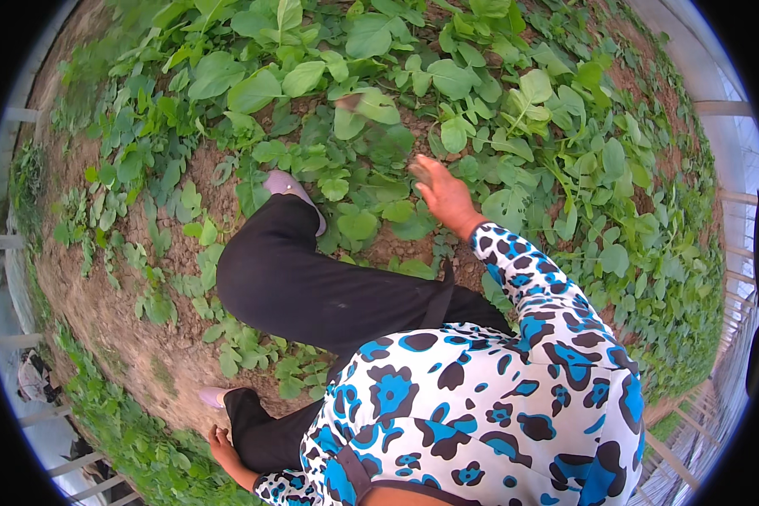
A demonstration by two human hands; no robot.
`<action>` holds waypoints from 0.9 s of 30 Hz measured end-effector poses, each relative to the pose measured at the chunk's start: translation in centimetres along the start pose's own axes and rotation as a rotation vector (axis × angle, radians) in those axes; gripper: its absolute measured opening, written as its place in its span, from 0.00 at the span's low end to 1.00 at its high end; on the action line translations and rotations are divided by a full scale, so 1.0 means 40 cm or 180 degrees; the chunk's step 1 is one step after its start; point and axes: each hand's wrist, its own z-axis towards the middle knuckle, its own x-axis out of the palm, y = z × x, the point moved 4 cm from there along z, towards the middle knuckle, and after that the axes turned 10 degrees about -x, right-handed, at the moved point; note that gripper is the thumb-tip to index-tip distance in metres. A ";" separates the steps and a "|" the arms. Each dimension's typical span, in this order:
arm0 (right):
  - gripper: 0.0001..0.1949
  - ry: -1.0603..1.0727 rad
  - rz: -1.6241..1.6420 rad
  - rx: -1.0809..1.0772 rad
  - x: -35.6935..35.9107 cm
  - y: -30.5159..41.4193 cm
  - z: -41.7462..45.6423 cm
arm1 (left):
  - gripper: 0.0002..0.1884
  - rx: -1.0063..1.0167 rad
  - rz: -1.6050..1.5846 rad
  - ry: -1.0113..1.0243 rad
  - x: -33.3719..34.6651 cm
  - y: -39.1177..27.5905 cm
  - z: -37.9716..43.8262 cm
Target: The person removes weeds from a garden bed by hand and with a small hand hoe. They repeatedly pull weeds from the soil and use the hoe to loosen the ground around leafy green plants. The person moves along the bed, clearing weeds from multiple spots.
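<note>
Low over the leafy green plants (pixel 357 224), my right hand (pixel 448 197) is closed around the handle of a hand tool (pixel 420 169). The tool's far part is blurred, and a brownish patch among the leaves (pixel 349 101) may be its head. My left hand (pixel 225 450) hangs beside my lower left leg (pixel 253 430), apparently with nothing in it, its fingers slightly apart. Bare, crumbly soil (pixel 395 248) shows between the plants under my right forearm.
A light purple shoe (pixel 291 190) stands among the leaves, close to several plants. The other shoe (pixel 212 396) is on a bare soil strip (pixel 133 364). Plastic sheeting with ribs (pixel 724 109) bounds the right side. A pale bundle (pixel 35 377) lies at the left edge.
</note>
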 end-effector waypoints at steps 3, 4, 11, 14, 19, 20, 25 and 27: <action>0.26 0.0271 -0.0179 0.0903 -0.009 -0.081 -0.093 | 0.22 0.0016 0.0035 -0.0140 -0.013 0.037 0.013; 0.26 0.0295 -0.0194 0.1012 -0.003 -0.109 -0.119 | 0.22 0.0005 0.0042 -0.0172 -0.015 0.043 0.014; 0.24 0.0218 0.0498 0.2163 0.161 -0.259 -0.179 | 0.20 0.0087 0.0060 -0.0377 -0.025 0.031 0.010; 0.23 0.0338 0.0432 0.1879 0.203 -0.212 -0.127 | 0.19 -0.0044 -0.0171 -0.0469 -0.033 0.026 -0.001; 0.22 0.0586 0.0104 0.1107 0.209 -0.136 -0.055 | 0.21 -0.0112 -0.0087 -0.0543 -0.044 0.025 -0.009; 0.22 0.0465 -0.0070 0.1030 0.204 -0.131 -0.050 | 0.21 -0.0137 -0.0143 -0.0552 -0.041 0.027 -0.009; 0.22 0.0484 -0.0381 0.1090 0.212 -0.188 -0.005 | 0.22 -0.0282 -0.0292 -0.0459 -0.040 0.019 -0.003; 0.21 0.0423 -0.0705 0.1044 0.230 -0.240 0.012 | 0.21 -0.0250 -0.0240 -0.0445 -0.040 0.004 -0.001</action>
